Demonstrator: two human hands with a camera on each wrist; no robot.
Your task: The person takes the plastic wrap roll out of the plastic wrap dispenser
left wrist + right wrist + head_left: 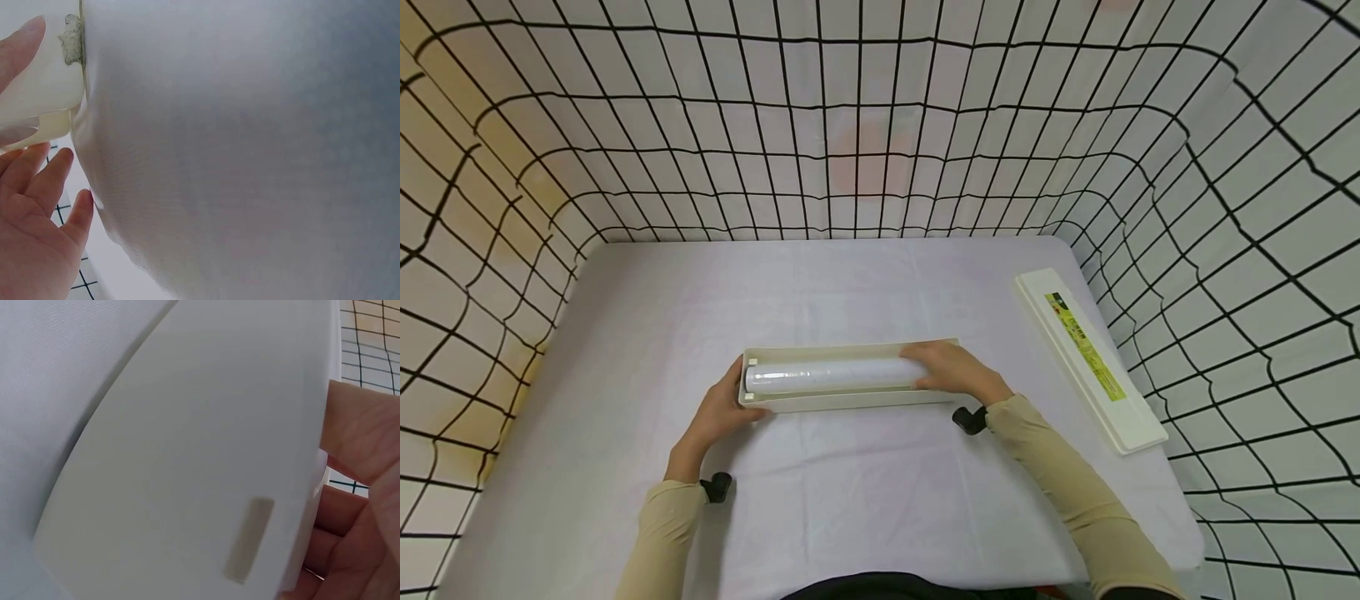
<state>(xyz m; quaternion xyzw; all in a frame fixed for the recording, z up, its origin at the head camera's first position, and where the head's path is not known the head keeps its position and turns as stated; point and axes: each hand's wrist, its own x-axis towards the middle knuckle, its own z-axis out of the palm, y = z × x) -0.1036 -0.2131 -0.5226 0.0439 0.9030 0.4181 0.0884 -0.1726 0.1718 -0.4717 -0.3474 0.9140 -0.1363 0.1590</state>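
Observation:
A long, narrow cream plastic box (865,402) lies across the middle of the table, its top off. Inside it rests a shiny white roll of plastic film (827,375). My left hand (724,408) grips the box's left end, thumb on the near side and fingers round the end. Over the right end my right hand (951,367) reaches in, thumb and fingers spread around the roll's right end, which they hide. The left wrist view shows my left thumb (22,50) on the box wall. In the right wrist view, my fingers (334,531) curl down behind the box's side (187,437).
A long white lid (1082,358) with a yellow-green label lies slanted at the table's right side. White cloth (820,500) covers the table. Black wire mesh (850,158) rises behind and along both sides. Dark wrist cameras (970,420) sit on both wrists.

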